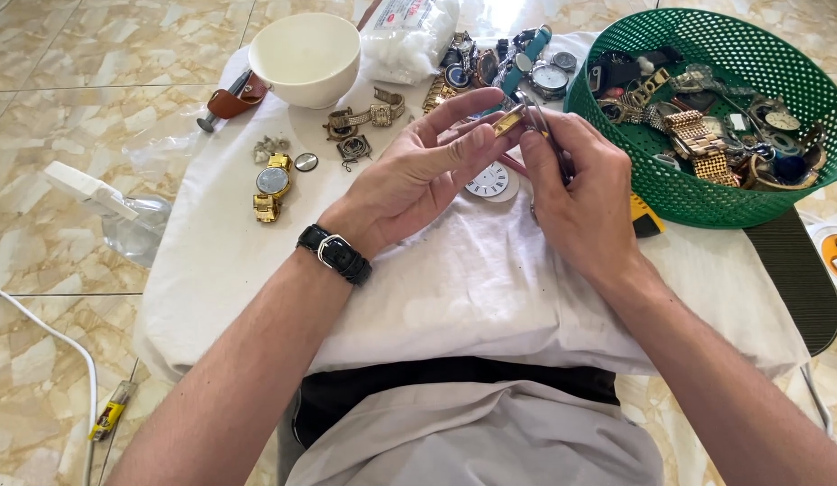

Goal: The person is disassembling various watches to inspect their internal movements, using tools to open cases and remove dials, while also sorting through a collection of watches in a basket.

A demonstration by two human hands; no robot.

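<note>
I see my left hand (409, 180) and right hand (576, 193) pinching a small gold watch case (508, 121) between their fingers above the desk (454, 279); a green basket (706, 193) crowds the right, open cloth lies below.

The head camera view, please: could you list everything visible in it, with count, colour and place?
white cloth: one, white, covering the work surface
bowl: one, white, far left of cloth
green basket: one, green mesh, right, full of watches and bracelets
watch dial: one, white, on cloth under the hands
gold watch: one, gold, left on cloth
watch pile: several, mixed colours, far centre
plastic bag: one, clear with white filling, beside bowl
spray bottle: one, clear and white, on floor left
small gold watch case: one, gold, pinched between both hands
left hand: black wristwatch on wrist, fingers on the case
right hand: grip on the case and a thin tool
</note>
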